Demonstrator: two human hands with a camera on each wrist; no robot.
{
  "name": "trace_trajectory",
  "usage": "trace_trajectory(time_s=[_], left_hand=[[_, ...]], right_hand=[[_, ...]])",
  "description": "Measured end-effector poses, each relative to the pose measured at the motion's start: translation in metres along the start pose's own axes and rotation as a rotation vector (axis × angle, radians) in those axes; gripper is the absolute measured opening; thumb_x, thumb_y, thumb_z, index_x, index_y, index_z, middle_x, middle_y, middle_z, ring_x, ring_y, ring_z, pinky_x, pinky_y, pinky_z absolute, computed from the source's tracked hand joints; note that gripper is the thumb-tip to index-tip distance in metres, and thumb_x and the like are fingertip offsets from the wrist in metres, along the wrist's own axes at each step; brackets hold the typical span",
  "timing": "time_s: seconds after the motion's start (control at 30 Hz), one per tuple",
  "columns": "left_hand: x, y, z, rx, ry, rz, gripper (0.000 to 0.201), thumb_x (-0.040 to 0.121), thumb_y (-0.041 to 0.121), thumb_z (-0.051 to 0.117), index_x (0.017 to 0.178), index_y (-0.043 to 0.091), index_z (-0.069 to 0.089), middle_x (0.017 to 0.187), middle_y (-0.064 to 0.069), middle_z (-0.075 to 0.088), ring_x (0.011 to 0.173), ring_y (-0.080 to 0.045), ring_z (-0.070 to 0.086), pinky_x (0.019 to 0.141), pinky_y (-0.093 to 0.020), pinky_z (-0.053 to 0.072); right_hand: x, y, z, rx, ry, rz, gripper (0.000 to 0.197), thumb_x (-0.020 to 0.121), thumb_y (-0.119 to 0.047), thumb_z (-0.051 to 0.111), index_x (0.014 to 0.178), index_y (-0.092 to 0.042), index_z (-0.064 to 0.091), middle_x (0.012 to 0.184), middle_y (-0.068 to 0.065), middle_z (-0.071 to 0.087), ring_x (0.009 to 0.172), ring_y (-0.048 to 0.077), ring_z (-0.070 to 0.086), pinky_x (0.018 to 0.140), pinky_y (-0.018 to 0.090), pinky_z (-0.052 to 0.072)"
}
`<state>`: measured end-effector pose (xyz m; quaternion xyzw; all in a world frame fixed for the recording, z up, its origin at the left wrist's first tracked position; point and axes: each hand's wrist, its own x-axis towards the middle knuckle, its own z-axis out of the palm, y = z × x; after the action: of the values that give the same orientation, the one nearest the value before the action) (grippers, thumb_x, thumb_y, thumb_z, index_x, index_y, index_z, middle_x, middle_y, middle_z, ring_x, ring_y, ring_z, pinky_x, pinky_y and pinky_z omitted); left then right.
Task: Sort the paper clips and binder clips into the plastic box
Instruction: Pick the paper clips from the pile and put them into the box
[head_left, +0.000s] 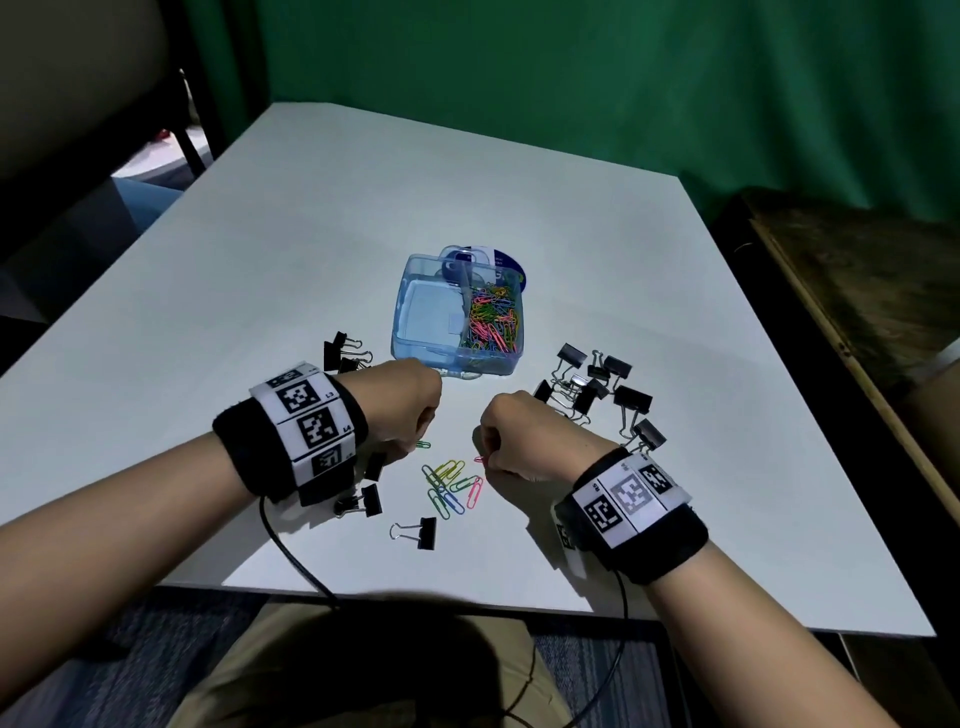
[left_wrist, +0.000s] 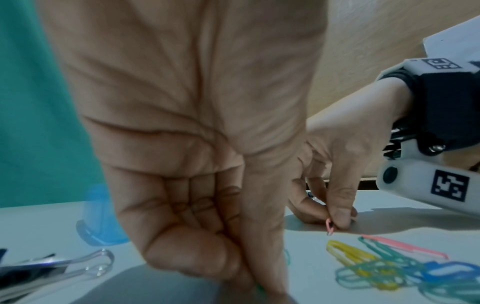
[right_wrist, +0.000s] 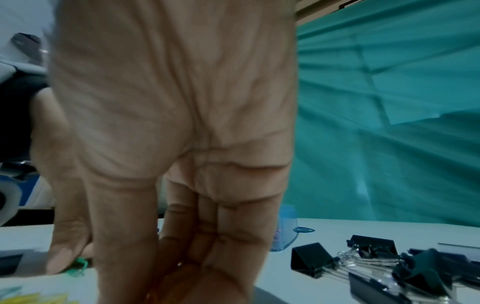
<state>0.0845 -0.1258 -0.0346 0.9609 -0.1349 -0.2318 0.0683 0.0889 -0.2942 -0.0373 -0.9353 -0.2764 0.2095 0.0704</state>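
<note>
My right hand pinches a pink paper clip between thumb and forefinger, its tip on the white table. My left hand is curled, thumb and forefinger closed on a green paper clip, mostly hidden under the fingers. Loose paper clips lie between my hands. The plastic box sits just beyond, clips filling its right compartment. Black binder clips lie scattered on both sides, some cut off by my wrists.

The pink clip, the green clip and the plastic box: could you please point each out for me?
pink clip (left_wrist: 330, 225), left wrist view, on its loop below the pinching fingertips.
green clip (head_left: 423, 445), head view, on its free end beside the hand.
plastic box (head_left: 415, 349), head view, on its near wall.
</note>
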Motion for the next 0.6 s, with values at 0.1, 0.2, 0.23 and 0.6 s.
trace_trajectory(time_s=[0.1,0.2,0.23,0.6], left_hand=[[-0.002,-0.001,-0.009,-0.095,0.039,0.046,0.018,0.071,0.003,0.067,0.061,0.017,0.061,0.057,0.008,0.058,0.059,-0.009,0.057,0.056,-0.020,0.045],[-0.004,-0.001,-0.032,-0.184,0.156,0.099,0.011,0.075,0.005,0.064,0.071,0.014,0.067,0.059,0.011,0.059,0.052,0.005,0.052,0.049,-0.005,0.038],[-0.003,-0.001,-0.040,-0.214,0.217,0.105,0.011,0.076,0.003,0.063,0.073,0.013,0.068,0.061,0.011,0.060,0.052,0.007,0.053,0.050,-0.003,0.038],[0.028,0.003,-0.062,-0.385,0.539,0.120,0.024,0.070,0.015,0.079,0.090,0.008,0.068,0.083,-0.002,0.067,0.062,-0.003,0.051,0.059,-0.016,0.040]], right_hand=[[0.002,0.005,-0.017,0.116,0.135,0.014,0.006,0.082,-0.009,0.066,0.075,-0.009,0.067,0.073,0.005,0.060,0.070,0.021,0.055,0.052,0.024,0.036],[0.017,0.013,-0.042,0.301,0.422,0.059,0.014,0.084,-0.006,0.062,0.071,-0.008,0.066,0.067,0.002,0.062,0.064,0.019,0.058,0.054,0.024,0.045],[0.024,0.016,-0.050,0.356,0.514,0.056,0.011,0.083,-0.005,0.062,0.073,-0.006,0.067,0.069,0.004,0.064,0.066,0.020,0.059,0.059,0.026,0.049],[0.005,0.026,-0.041,0.277,0.340,0.131,0.005,0.073,-0.004,0.070,0.076,-0.009,0.069,0.072,0.006,0.063,0.067,0.022,0.058,0.057,0.024,0.042]])
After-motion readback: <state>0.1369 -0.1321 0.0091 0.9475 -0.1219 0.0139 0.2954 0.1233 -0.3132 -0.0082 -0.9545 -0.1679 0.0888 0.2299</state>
